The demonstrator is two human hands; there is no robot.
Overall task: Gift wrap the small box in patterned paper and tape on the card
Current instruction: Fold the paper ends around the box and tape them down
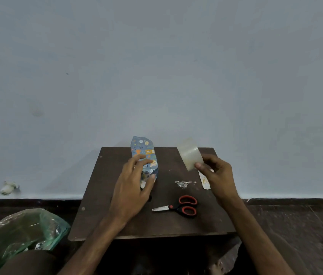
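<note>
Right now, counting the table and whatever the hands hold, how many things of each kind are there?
Patterned-paper parcel: 1
Clear tape roll: 1
Red-handled scissors: 1
Card: 1
Crumpled scrap: 1
Total: 5

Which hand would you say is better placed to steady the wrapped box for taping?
Left: the left hand is right over the wrapped box; the right hand holds the tape roll.
</note>
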